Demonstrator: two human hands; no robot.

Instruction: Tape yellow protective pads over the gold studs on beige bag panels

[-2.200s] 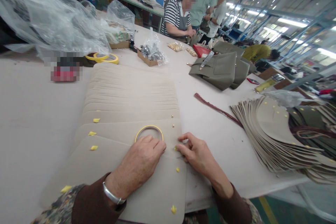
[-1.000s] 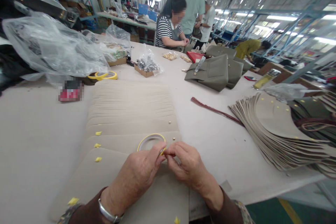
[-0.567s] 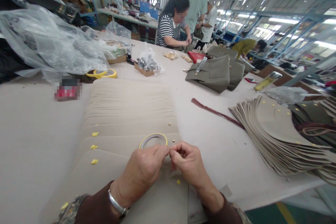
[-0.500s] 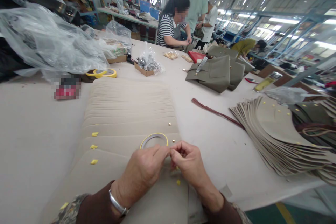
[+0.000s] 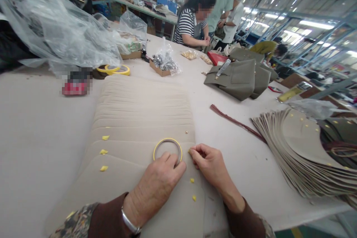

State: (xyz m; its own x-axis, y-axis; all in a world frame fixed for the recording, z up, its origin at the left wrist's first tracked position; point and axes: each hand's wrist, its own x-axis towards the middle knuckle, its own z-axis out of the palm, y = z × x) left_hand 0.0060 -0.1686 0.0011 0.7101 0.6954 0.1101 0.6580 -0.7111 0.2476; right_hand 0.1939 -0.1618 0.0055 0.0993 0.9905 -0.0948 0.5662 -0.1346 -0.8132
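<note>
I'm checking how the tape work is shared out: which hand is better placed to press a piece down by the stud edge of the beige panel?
Probably the right hand: its fingertips already sit at that edge, while the left hand rests on the yellow tape roll.

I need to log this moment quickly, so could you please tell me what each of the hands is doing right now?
Left hand: fingers on the yellow tape roll, holding it on the beige panel.
Right hand: fingertips pinched together at the panel's edge; contents cannot be told.
</note>
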